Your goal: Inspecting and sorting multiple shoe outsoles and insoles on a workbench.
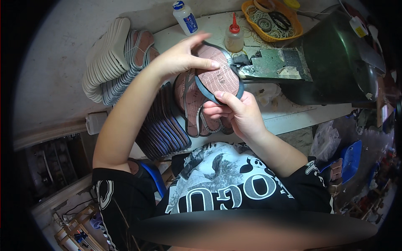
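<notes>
A reddish-brown insole board (212, 76) with a printed grid and a dark blue-grey rim is between my hands, beside the machine's narrow arm. My left hand (181, 57) reaches over from the left; its thumb lies on the board's face and its forefinger sticks out past the edge. From below, my right hand (239, 112) pinches the near rim, thumb on top and fingers curled beneath. More reddish insoles (193, 118) lie on the table under the held one, partly covered by it and my right hand.
Left of my arm stand stacked cream soles (109, 58) and grey-edged insoles (141, 47); dark-edged ones (164, 127) fan out nearer me. A green machine (335, 58) fills the right. Behind are a white bottle (186, 21), a red-tipped glue bottle (234, 38) and a yellow basket (298, 32).
</notes>
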{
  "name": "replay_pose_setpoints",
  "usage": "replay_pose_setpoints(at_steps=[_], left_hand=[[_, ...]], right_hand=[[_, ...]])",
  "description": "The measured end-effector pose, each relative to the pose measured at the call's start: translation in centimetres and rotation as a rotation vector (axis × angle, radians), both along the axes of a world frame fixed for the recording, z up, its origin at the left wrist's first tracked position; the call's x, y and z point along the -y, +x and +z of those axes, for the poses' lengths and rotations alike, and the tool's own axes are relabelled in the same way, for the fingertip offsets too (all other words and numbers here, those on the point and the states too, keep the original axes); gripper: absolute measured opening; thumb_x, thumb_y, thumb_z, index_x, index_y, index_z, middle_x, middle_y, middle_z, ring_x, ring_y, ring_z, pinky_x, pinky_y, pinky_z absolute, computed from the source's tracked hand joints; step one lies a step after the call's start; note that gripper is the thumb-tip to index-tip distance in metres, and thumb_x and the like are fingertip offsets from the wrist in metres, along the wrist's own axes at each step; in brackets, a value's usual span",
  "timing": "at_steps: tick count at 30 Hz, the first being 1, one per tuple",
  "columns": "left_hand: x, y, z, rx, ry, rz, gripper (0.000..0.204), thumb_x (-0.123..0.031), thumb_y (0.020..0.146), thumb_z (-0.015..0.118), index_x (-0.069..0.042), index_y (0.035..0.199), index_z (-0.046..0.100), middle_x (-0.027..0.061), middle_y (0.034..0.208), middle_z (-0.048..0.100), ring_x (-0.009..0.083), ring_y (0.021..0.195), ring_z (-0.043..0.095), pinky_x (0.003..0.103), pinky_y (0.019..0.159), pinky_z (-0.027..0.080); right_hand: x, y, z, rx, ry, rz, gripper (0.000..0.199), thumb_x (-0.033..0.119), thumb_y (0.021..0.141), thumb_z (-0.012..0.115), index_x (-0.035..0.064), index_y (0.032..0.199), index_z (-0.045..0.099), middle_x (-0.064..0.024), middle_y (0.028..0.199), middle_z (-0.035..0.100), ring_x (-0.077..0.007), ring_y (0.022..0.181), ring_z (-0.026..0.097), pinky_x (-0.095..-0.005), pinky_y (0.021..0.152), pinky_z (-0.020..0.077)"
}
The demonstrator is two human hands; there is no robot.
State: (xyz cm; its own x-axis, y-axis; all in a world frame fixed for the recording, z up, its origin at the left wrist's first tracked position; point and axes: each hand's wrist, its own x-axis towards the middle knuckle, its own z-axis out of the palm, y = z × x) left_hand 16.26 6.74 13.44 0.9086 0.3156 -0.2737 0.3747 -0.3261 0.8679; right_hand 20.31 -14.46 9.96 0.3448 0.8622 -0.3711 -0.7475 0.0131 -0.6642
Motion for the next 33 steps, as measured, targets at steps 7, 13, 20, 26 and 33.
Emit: replay_pose_setpoints(at_steps=[7, 13, 20, 26, 33], left_hand=[[-3.3, 2.6, 0.7, -0.056, 0.041, -0.445, 0.049, -0.033, 0.072, 0.079, -0.005, 0.108, 0.06, 0.0026, 0.096, 0.062, 0.0133, 0.091, 0.056, 0.028, 0.082, 0.045], [-2.6, 0.7, 1.7, -0.148, 0.229, -0.285, 0.042, -0.034, 0.077, 0.075, -0.003, 0.099, 0.056, 0.0039, 0.084, 0.057, 0.0109, 0.075, 0.053, 0.025, 0.062, 0.045], [-0.7, -1.6, 1.1, -0.297, 0.134, -0.195, 0.04, -0.038, 0.081, 0.071, -0.002, 0.093, 0.058, 0.0009, 0.072, 0.057, 0.0084, 0.067, 0.052, 0.022, 0.056, 0.041], [2.7, -2.5, 2.1, -0.4, -0.045, -0.069, 0.044, -0.044, 0.083, 0.068, 0.0, 0.08, 0.065, 0.0031, 0.064, 0.061, 0.0084, 0.05, 0.055, 0.023, 0.043, 0.043], [4.8, -2.6, 1.6, -0.439, -0.323, 0.07, 0.057, -0.053, 0.084, 0.062, 0.005, 0.081, 0.066, 0.0147, 0.07, 0.067, 0.0167, 0.055, 0.066, 0.023, 0.046, 0.053]], right_hand=[[-0.8, 0.5, 0.1, -0.004, 0.018, -0.074, 0.029, 0.021, 0.094, 0.054, -0.0051, 0.106, 0.06, -0.0164, 0.089, 0.068, -0.0184, 0.076, 0.07, -0.0253, 0.067, 0.0559], [-1.2, 1.3, 0.3, 0.013, -0.029, -0.096, 0.034, 0.025, 0.095, 0.055, -0.007, 0.104, 0.061, -0.0159, 0.092, 0.068, -0.0197, 0.08, 0.07, -0.0247, 0.068, 0.0565], [-1.2, 2.6, 0.3, -0.013, -0.081, -0.008, 0.032, 0.025, 0.095, 0.054, -0.0062, 0.099, 0.062, -0.0144, 0.09, 0.069, -0.0171, 0.076, 0.069, -0.0232, 0.067, 0.0561], [0.2, 3.2, 0.9, 0.17, -0.129, 0.04, 0.025, 0.023, 0.093, 0.057, -0.0015, 0.097, 0.062, -0.0083, 0.086, 0.068, -0.011, 0.071, 0.066, -0.0188, 0.062, 0.0518], [2.4, 0.6, 0.5, 0.36, 0.029, 0.047, 0.031, 0.007, 0.09, 0.06, -0.0059, 0.115, 0.049, -0.0116, 0.101, 0.064, -0.0144, 0.093, 0.063, -0.0261, 0.082, 0.0506]])
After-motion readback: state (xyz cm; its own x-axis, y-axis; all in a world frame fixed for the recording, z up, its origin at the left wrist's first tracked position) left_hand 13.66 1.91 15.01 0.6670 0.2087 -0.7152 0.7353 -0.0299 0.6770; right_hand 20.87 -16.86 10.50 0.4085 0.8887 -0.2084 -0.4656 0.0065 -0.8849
